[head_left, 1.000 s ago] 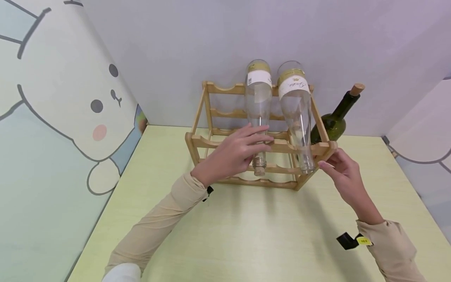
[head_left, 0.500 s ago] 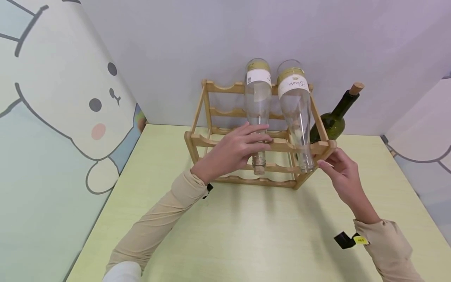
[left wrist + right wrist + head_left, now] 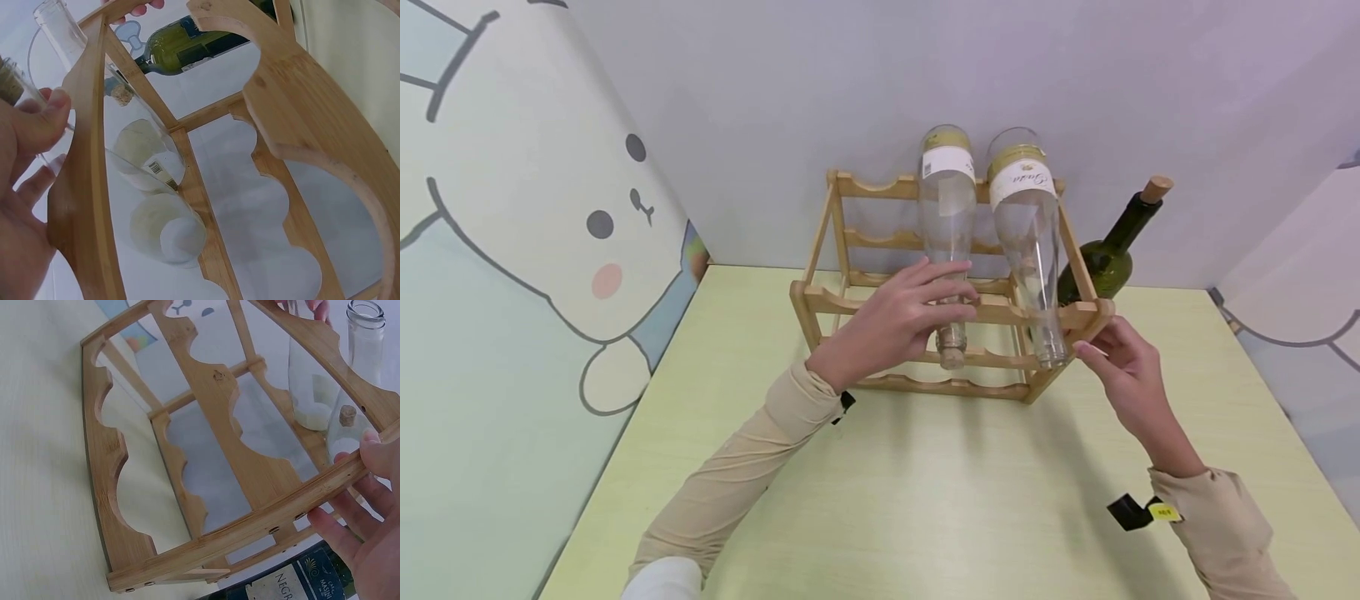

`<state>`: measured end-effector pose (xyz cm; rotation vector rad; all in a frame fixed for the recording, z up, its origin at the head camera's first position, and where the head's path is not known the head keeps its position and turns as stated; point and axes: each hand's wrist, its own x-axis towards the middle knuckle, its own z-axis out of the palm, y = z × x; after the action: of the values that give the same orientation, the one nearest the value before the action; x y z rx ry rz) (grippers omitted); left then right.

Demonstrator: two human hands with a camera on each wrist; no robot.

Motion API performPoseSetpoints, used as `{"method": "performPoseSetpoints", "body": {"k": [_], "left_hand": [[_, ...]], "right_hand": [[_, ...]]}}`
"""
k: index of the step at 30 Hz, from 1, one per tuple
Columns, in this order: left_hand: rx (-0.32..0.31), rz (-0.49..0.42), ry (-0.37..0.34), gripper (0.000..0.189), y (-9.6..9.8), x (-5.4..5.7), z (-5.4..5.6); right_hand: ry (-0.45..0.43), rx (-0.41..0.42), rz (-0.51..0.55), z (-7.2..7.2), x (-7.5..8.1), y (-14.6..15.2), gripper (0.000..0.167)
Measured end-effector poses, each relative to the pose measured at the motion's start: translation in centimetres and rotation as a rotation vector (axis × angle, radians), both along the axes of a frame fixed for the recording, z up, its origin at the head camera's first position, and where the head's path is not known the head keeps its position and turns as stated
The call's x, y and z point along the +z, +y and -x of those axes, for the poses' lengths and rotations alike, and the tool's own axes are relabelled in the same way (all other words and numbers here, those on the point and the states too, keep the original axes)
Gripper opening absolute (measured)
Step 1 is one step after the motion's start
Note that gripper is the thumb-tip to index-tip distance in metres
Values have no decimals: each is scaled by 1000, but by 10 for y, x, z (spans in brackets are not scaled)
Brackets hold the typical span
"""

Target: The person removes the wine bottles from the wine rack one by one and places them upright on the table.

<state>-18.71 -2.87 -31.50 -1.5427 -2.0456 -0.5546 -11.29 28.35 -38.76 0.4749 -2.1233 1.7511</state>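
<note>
A wooden wine rack (image 3: 1000,312) stands on the table near the back wall. Two clear glass bottles lie on its top tier, necks sloping toward me. My left hand (image 3: 891,323) reaches over the front top rail and holds the neck of the left clear bottle (image 3: 947,208), which has a cork in its mouth. The right clear bottle (image 3: 1024,225) has an uncorked mouth, seen in the right wrist view. My right hand (image 3: 1133,379) grips the rack's right front post, thumb on one side and fingers on the other (image 3: 359,519).
A dark green wine bottle (image 3: 1097,267) with a cork (image 3: 1156,189) leans behind the rack's right side; its label (image 3: 281,584) shows in the right wrist view. The table (image 3: 925,500) stretches in front of the rack. A cartoon-printed wall (image 3: 542,208) rises at the left.
</note>
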Motion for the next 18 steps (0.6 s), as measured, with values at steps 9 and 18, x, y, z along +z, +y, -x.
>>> {"method": "performPoseSetpoints", "body": {"k": [9, 18], "left_hand": [[-42, -80, -20, 49, 0, 3, -2], [-85, -140, -37, 44, 2, 4, -2]], "right_hand": [[-13, -30, -26, -1, 1, -2, 39], [2, 10, 28, 0, -1, 0, 38]]}}
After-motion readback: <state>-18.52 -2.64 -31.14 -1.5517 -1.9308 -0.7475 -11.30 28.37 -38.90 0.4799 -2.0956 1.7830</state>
